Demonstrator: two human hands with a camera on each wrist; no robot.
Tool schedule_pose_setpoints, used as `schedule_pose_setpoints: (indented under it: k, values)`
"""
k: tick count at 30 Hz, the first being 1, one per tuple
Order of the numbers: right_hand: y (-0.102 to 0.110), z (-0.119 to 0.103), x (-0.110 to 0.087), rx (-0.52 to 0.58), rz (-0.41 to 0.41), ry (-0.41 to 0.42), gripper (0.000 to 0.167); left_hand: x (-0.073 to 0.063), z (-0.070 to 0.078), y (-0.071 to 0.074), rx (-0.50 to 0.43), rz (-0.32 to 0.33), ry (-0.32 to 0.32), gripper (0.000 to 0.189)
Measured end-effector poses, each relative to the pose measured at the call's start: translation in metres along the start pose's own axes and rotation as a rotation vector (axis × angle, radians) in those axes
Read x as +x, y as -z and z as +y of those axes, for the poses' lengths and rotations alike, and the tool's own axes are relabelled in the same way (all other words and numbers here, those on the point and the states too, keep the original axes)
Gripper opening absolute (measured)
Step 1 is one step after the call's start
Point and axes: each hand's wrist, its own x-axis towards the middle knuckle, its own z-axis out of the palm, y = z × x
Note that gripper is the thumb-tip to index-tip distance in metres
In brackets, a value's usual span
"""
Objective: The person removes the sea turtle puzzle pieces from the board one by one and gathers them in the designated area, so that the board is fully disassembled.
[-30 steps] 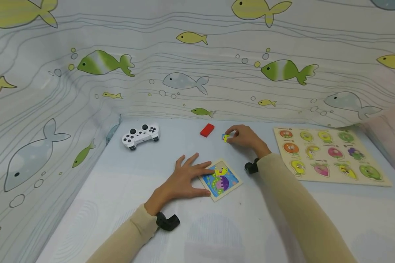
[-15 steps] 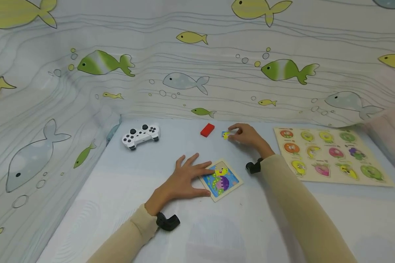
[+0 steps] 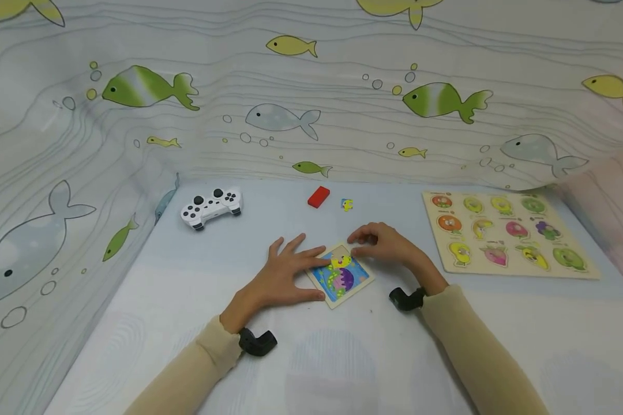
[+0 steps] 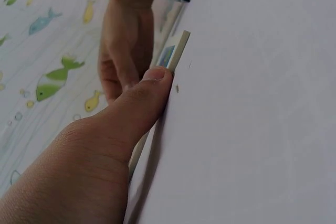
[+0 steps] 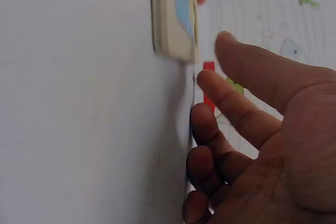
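Observation:
A small square wooden jigsaw puzzle [image 3: 342, 280] with a blue, yellow and purple picture lies on the table. My left hand [image 3: 282, 274] rests at its left side with fingers spread; the thumb touches the edge of the frame [image 4: 182, 44] in the left wrist view. Near the puzzle's upper right side hovers my right hand [image 3: 386, 245], fingers loosely bent. The right wrist view shows a gap between thumb [image 5: 262, 69] and forefinger, with nothing held. Beyond it a blue-and-yellow puzzle piece [image 3: 346, 204] lies on the table. A bare wood-coloured patch shows near the puzzle's upper corner.
A red block [image 3: 319, 197] lies left of the loose piece. Farther left is a white game controller [image 3: 211, 208]. At the right lies a large wooden fruit puzzle board [image 3: 509, 271]. Fish-patterned cloth [image 3: 353, 52] rises behind the table.
My right hand has left the loose piece, which stays on the table, and come nearer to the puzzle. My left hand stays at the puzzle. The head view has shifted slightly.

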Motion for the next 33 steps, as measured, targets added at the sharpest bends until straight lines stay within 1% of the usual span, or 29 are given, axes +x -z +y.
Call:
schedule_pose_setpoints:
  k: [4,7,10,16,22,28,33]
  values:
    - [-0.006,-0.007,-0.012,-0.098,-0.002,0.037,0.044,0.003,-0.001,0.001,0.015,-0.002,-0.002,0.070]
    - [-0.008,-0.009,-0.017,-0.154,-0.004,0.037,0.052,0.004,-0.001,0.001,0.023,-0.002,-0.005,0.070]
    - [-0.009,-0.011,-0.020,-0.186,-0.006,0.031,0.056,0.005,-0.002,0.001,0.025,0.006,-0.011,0.070]
    - [-0.009,-0.012,-0.022,-0.198,-0.002,0.016,0.056,0.005,-0.001,0.003,0.025,0.041,-0.038,0.068]
    - [-0.008,-0.012,-0.022,-0.211,-0.002,0.030,0.054,0.004,-0.002,0.001,0.008,0.060,-0.057,0.063]
    - [-0.012,-0.009,-0.022,-0.210,0.024,0.040,0.047,0.002,-0.003,-0.001,-0.020,0.064,-0.090,0.053]
    - [-0.016,-0.007,-0.021,-0.195,0.061,0.053,0.040,0.001,-0.004,-0.001,-0.062,0.054,-0.111,0.047]
